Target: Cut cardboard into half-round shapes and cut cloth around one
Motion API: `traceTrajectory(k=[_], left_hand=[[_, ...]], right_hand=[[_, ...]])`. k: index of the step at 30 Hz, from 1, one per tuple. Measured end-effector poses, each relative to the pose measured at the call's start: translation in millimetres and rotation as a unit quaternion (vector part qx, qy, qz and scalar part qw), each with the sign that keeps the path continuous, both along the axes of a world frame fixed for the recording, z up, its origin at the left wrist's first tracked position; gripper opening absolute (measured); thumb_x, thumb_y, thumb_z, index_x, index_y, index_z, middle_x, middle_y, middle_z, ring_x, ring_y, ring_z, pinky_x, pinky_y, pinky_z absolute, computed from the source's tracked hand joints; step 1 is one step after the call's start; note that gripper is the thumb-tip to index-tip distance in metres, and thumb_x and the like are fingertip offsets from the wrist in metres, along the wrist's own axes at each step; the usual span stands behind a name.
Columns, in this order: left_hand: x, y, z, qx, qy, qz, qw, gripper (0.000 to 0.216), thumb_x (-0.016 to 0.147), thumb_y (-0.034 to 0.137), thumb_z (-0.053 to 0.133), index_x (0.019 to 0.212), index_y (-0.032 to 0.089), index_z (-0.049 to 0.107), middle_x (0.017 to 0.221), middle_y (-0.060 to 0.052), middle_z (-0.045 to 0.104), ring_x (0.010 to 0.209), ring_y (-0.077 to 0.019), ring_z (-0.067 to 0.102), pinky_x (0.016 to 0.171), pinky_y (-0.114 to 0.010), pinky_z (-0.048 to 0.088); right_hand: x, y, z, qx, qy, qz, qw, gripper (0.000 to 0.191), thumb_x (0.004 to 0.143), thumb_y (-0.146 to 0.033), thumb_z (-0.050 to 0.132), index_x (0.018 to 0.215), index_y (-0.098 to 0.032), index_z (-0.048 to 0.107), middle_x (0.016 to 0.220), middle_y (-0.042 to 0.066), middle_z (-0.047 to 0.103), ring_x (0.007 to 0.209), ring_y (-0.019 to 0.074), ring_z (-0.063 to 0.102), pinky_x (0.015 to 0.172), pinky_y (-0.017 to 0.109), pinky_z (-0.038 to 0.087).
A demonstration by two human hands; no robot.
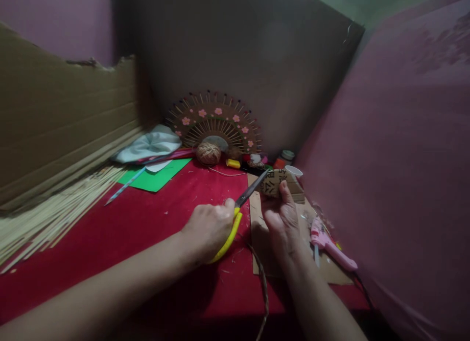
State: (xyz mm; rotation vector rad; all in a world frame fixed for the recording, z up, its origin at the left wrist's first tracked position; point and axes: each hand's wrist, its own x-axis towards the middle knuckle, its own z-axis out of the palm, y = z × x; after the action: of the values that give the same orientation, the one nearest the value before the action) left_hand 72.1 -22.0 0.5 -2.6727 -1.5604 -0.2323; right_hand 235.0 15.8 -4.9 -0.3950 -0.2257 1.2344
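Observation:
My left hand (211, 228) is closed around the yellow handles of a pair of scissors (227, 238). Their dark blades point up and to the right, with the tips at the left edge of a small piece of brown cardboard (273, 184). Dark printed characters cover part of that piece. My right hand (284, 223) grips the cardboard, thumb on the near face and the other fingers mostly hidden behind it. Under the right hand lies a larger flat cardboard sheet (264, 260).
A pink glue gun (332, 248) rests at the right. Behind are a ball of twine (208, 153), a decorated fan (216, 118) and small jars (284, 157). Thin sticks (55, 209), green paper (161, 177) and a pencil (125, 185) lie left on the red cloth (147, 233).

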Motion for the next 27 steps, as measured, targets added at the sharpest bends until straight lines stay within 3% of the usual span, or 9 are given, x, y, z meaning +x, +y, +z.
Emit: traceTrajectory(k=[3,10,15,20,24,27], left_hand=[[-4,5,2.2,-0.011,-0.02,0.006,1.0,0.02,0.085,0.018,0.03,0.095,0.013,0.047,0.071,-0.011,0.065,0.068,-0.0275,0.065,0.056,-0.036,0.046],[-6,14,1.0,-0.054,-0.179,-0.006,0.982,0.024,0.086,0.026,0.031,0.105,0.013,0.04,0.087,-0.011,0.063,0.077,-0.0232,0.062,0.063,-0.034,0.045],[-3,9,-0.8,-0.041,-0.167,-0.018,0.985,0.021,0.086,0.023,0.028,0.098,0.014,0.043,0.086,-0.012,0.062,0.079,-0.026,0.062,0.062,-0.035,0.043],[-4,6,8.6,-0.067,-0.168,0.039,0.983,0.029,0.086,0.025,0.03,0.111,0.013,0.04,0.077,-0.01,0.063,0.071,-0.0265,0.063,0.058,-0.034,0.04],[-4,8,10.0,-0.079,-0.165,0.038,0.982,0.03,0.087,0.026,0.03,0.112,0.012,0.04,0.073,-0.009,0.063,0.069,-0.0255,0.063,0.056,-0.032,0.039],[-3,10,5.9,-0.081,-0.17,0.027,0.982,0.03,0.086,0.025,0.031,0.112,0.012,0.041,0.074,-0.009,0.064,0.068,-0.0248,0.062,0.056,-0.032,0.039]], right_hand=[[0,-1,-0.3,0.018,-0.011,0.019,1.0,0.02,0.075,-0.013,0.059,0.092,-0.023,0.063,0.085,-0.003,0.072,0.085,0.0111,0.064,0.091,0.032,0.047],[3,-2,-0.9,0.026,0.005,0.046,0.999,0.023,0.079,-0.012,0.054,0.096,-0.024,0.063,0.08,-0.003,0.072,0.082,0.0105,0.065,0.087,0.029,0.049],[6,-3,-1.9,0.046,-0.01,0.076,0.996,0.021,0.079,-0.015,0.057,0.098,-0.024,0.063,0.082,-0.003,0.072,0.083,0.01,0.065,0.086,0.026,0.049],[9,-7,-2.7,0.044,-0.01,0.109,0.993,0.011,0.08,-0.02,0.059,0.088,-0.023,0.066,0.082,-0.003,0.073,0.079,0.0087,0.066,0.081,0.024,0.05],[12,-10,-4.7,0.055,-0.016,0.138,0.989,0.005,0.077,-0.024,0.064,0.081,-0.024,0.067,0.078,-0.005,0.073,0.074,0.0077,0.066,0.076,0.022,0.051],[15,-11,-8.1,0.073,-0.035,0.143,0.986,0.014,0.07,-0.027,0.071,0.084,-0.027,0.067,0.079,-0.007,0.073,0.076,0.0075,0.066,0.076,0.022,0.051]])
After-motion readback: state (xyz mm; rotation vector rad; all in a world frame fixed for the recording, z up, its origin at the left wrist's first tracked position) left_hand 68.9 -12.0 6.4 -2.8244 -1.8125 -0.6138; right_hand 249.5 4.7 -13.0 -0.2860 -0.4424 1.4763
